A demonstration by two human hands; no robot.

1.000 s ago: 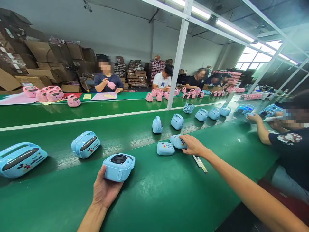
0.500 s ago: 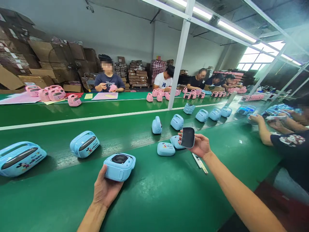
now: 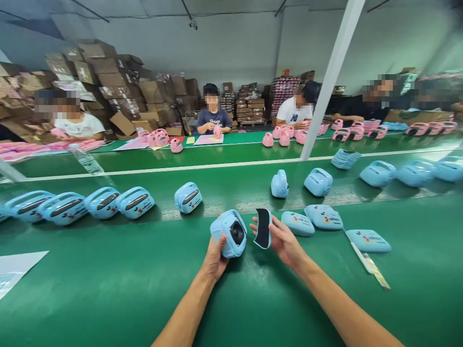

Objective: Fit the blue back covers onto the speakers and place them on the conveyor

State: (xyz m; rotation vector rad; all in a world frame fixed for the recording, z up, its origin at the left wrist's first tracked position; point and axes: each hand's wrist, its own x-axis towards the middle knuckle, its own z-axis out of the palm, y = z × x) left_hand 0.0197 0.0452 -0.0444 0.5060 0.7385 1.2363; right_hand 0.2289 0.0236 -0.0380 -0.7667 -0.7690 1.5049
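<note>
My left hand (image 3: pixel 214 258) grips a light blue portable speaker (image 3: pixel 224 234) from below and the left; its round black driver faces right. In my right hand (image 3: pixel 287 241) is a curved speaker cover (image 3: pixel 263 228), held by its edge with the black inner side towards me. A small gap separates the cover from the speaker. Just beyond my right hand lie blue printed covers (image 3: pixel 298 223), and another such cover (image 3: pixel 368 240) rests farther right. A thin white tool (image 3: pixel 360 257) with a yellowish end lies in front of that one.
Several blue speakers (image 3: pixel 136 202) line the green belt on the left, and more stand on the right. A stack of blue covers (image 3: pixel 345 158) sits on the belt. Across it, co-workers handle pink speakers (image 3: pixel 159 138). A white post (image 3: pixel 331 82) rises behind the belt. White paper (image 3: pixel 21 270) lies at left.
The speaker and the cover have come close together. The speaker has turned so that its driver faces right, towards the cover. My view has swung left.
</note>
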